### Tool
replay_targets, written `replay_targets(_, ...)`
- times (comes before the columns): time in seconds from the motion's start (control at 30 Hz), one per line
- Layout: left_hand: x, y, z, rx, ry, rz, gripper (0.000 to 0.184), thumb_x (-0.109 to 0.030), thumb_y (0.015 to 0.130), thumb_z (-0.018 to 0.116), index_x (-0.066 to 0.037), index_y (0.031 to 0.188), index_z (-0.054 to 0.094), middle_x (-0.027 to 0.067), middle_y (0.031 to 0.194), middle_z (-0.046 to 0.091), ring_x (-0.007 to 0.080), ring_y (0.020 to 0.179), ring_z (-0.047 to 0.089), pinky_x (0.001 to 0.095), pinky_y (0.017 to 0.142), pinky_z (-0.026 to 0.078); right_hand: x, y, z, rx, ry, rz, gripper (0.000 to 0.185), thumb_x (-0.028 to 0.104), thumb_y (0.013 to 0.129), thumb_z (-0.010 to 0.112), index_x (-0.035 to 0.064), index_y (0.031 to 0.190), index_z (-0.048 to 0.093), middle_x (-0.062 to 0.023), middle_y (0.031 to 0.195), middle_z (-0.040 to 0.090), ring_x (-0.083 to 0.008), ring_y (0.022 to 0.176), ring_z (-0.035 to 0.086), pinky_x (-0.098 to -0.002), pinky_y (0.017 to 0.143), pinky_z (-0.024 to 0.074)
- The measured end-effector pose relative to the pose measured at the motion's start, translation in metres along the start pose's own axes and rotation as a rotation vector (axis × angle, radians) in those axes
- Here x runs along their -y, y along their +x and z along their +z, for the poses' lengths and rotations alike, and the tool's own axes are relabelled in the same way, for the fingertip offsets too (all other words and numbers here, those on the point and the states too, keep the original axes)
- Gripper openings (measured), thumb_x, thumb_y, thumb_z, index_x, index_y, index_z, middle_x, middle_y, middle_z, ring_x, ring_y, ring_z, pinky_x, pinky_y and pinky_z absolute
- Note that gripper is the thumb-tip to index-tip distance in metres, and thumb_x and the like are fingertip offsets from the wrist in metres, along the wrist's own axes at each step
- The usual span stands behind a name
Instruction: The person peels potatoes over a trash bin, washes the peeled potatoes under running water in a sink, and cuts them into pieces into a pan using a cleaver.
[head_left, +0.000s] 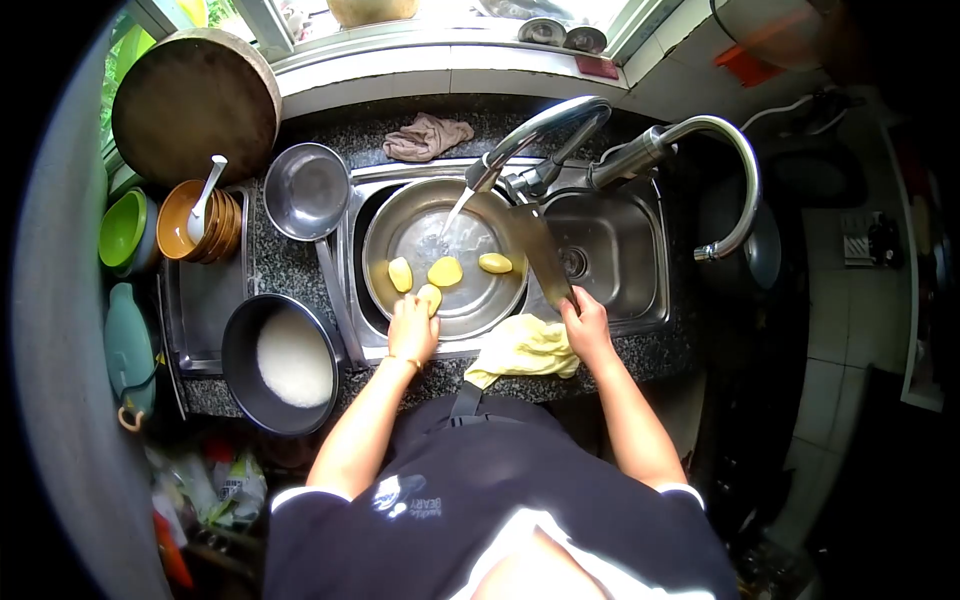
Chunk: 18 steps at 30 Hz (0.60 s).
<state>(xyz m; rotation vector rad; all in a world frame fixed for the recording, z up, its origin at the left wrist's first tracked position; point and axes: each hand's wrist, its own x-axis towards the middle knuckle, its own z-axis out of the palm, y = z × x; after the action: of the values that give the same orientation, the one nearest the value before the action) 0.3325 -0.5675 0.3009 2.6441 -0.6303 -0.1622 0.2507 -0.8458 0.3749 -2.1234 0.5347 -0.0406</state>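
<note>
My right hand (588, 322) is closed around the handle of a cleaver (541, 250), whose broad blade slants up over the divider between the two sink basins. At the near rim of a large metal basin (490, 318), my left hand (411, 330) has its fingertips on a peeled yellow potato (430, 297). Three more pieces lie inside the basin: a potato (400, 274) at the left, a potato (445, 271) in the middle and a potato (495, 263) at the right. Water runs from the curved faucet (484, 174) into the basin.
A yellow cloth (525, 348) hangs over the sink's front edge. To the left are a pot of white rice (295, 360), a saucepan (307, 192), stacked orange bowls (185, 220) and a round chopping board (197, 108). A second spout (740, 190) arches at the right.
</note>
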Motion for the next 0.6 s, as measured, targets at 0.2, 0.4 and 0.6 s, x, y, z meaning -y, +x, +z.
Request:
replay_targets(0.2, 0.006, 0.047, 0.047, 0.274, 0.069, -0.281, 0.057, -0.024, 0.076, 0.062, 0.000, 0.123, 0.039, 0.0187, 0.102, 0.052, 0.0365, 0.092, 0.055, 0.0419, 0.078, 0.048, -0.006, 0.012, -0.006, -0.072, -0.192, 0.083, 0.031, 0.022, 0.085, 0.055, 0.0039, 0.110, 0.056, -0.0189, 0.096, 0.062, -0.0361, 0.091, 0.060, -0.0393, 0.078, 0.0465)
replay_targets(0.4, 0.016, 0.049, 0.045, 0.268, -1.067, -0.832, 0.050, -0.030, 0.079, 0.050, 0.002, 0.116, 0.039, 0.0223, 0.097, 0.059, 0.0308, 0.074, 0.060, 0.0353, 0.062, 0.048, 0.002, 0.009, -0.014, -0.010, -0.178, 0.113, 0.026, 0.021, 0.086, 0.054, 0.0025, 0.104, 0.055, -0.0191, 0.091, 0.063, -0.0367, 0.088, 0.060, -0.0398, 0.072, 0.0472)
replay_targets(0.6, -0.023, 0.027, -0.044, 0.343, -2.302, -0.773, 0.036, -0.021, 0.087, 0.044, -0.003, 0.117, 0.050, 0.0131, 0.102, 0.058, 0.0275, 0.091, 0.057, 0.0331, 0.071, 0.048, 0.049, -0.032, 0.018, 0.146, -0.209, -0.309, 0.019, 0.011, 0.086, 0.053, 0.0017, 0.102, 0.054, -0.0178, 0.086, 0.062, -0.0351, 0.076, 0.061, -0.0408, 0.067, 0.0495)
